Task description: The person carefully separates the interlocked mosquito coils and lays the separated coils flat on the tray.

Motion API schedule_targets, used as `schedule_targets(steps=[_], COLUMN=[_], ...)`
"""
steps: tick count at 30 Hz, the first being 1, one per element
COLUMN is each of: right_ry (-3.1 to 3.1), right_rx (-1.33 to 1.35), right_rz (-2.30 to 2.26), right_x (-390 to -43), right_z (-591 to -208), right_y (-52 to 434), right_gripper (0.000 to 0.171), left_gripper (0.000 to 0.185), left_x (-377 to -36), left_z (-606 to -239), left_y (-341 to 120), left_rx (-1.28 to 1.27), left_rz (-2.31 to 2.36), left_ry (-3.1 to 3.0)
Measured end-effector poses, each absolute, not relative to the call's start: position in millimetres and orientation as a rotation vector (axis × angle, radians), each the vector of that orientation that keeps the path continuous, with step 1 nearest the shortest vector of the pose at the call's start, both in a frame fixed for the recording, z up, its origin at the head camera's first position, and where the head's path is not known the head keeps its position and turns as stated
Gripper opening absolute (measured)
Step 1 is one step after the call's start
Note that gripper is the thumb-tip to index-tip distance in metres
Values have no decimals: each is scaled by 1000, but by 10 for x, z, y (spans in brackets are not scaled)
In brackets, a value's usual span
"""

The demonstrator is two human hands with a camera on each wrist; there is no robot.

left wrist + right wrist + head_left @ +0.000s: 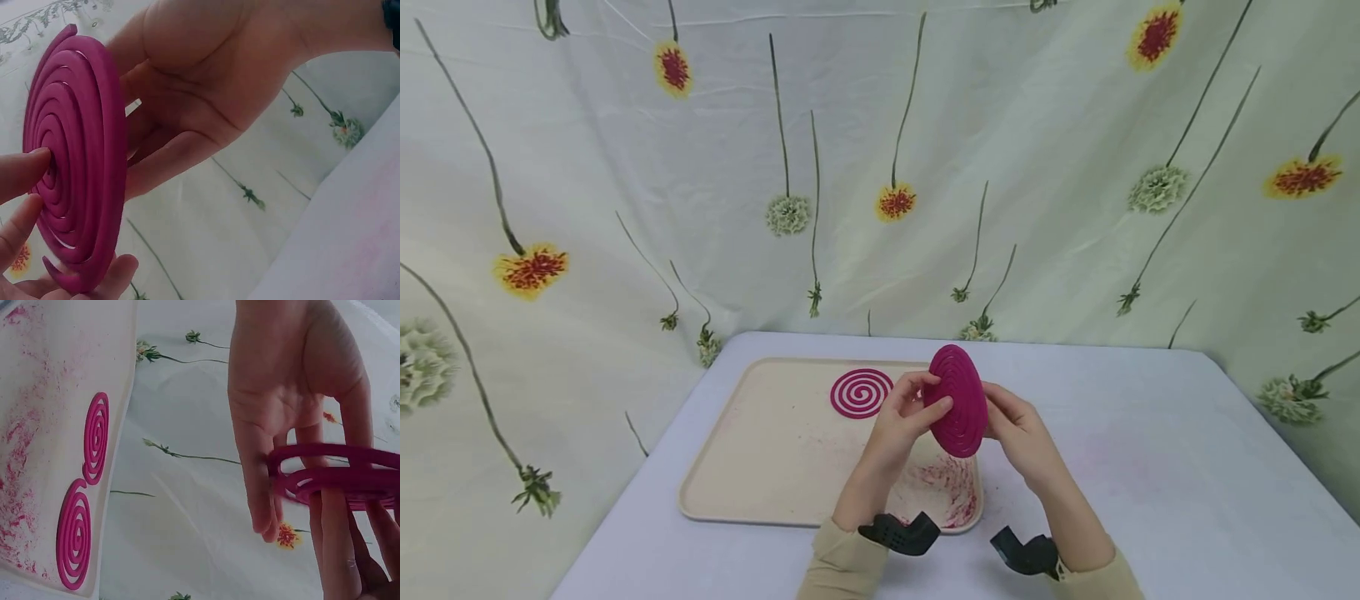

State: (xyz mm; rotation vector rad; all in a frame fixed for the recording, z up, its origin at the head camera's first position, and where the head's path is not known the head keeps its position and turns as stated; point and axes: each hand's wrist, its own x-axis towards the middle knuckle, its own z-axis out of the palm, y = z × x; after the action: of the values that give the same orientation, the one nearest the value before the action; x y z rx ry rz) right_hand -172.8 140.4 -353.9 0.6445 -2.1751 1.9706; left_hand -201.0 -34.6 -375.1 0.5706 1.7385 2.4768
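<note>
Both hands hold a magenta mosquito coil (957, 402), tilted nearly upright over the tray's right side. My left hand (904, 421) grips its left side, thumb and a fingertip on the flat face. From the right, my right hand (1022, 437) holds the far side and edge, some fingers hidden behind the coil. Seen from the left wrist, the coil (78, 162) has loose outer ends standing off its rim. In the right wrist view its outer turns (337, 453) are spread apart, with a gap between layers. One flat coil (862, 393) lies on the tray at the back.
The beige tray (760, 467) sits on a white-covered table (1150, 467), with magenta dust and crumbs (958, 487) at its front right corner. The right wrist view shows two flat coils on it, one coil (95, 439) beside another coil (74, 540). A flowered cloth (865, 150) hangs behind.
</note>
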Motion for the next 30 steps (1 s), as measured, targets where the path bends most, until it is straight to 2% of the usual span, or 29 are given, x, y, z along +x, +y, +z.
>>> schedule_targets(steps=[6, 11, 20, 30], right_ry=[-2147, -2136, -2211, -2234], right_rx=[443, 348, 377, 403], right_rz=[1937, 1895, 1830, 1811], right_x=[-1738, -1741, -1714, -1732], right_z=[-3603, -3630, -3623, -3629], right_y=[1271, 1199, 1195, 1226], right_gripper=[30, 27, 31, 31], left_gripper=[34, 25, 23, 26], left_x=[-1989, -1977, -1796, -1784], left_z=[-3768, -3764, -3521, -3500], left_y=[-298, -285, -363, -446], left_rx=[581, 607, 695, 791], left_rz=[2447, 2426, 2323, 2229], left_ry=[1898, 2159, 2259, 2294])
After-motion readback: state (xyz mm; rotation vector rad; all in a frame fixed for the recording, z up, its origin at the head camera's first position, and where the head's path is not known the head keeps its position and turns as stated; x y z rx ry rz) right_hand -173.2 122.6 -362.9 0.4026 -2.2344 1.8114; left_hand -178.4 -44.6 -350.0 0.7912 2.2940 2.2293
